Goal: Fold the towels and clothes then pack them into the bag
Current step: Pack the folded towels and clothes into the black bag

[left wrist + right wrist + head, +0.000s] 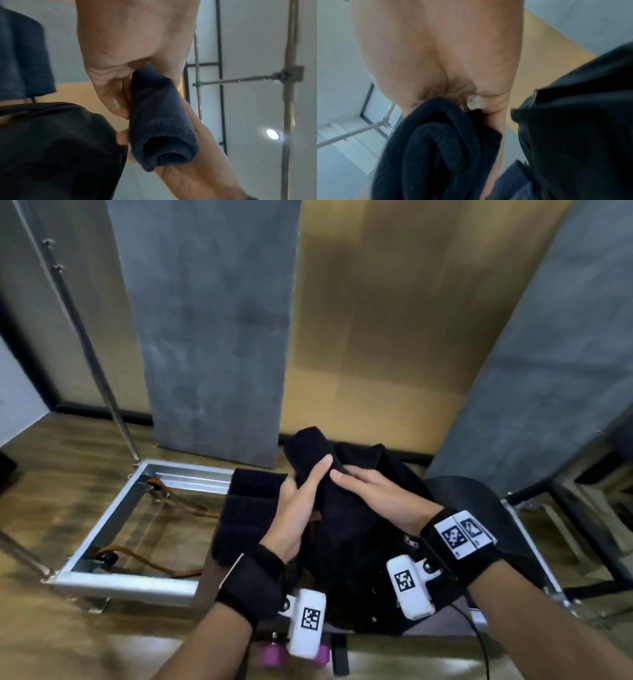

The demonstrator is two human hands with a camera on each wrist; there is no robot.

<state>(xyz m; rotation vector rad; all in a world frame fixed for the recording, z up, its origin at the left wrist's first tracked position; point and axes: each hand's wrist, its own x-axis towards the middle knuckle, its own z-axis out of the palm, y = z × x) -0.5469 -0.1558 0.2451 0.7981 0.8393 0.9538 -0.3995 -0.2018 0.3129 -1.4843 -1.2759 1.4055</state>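
Observation:
A rolled dark navy towel [320, 463] is held up over the open black bag [394, 546]. My left hand [303, 491] grips the roll from the left, its fingers curled round it. My right hand [363, 487] holds it from the right. In the left wrist view the rolled towel [159, 128] shows its spiral end, with my right hand's palm [197, 169] under it and the bag [60, 142] below left. The right wrist view shows the towel [436, 148] in my curled right hand [445, 60], beside the bag [582, 121].
Several folded dark towels [250, 508] lie stacked just left of the bag. A metal frame [113, 518] with brown straps sits on the wooden floor at left. A purple dumbbell [270, 655] lies near my left wrist. Grey panels stand behind.

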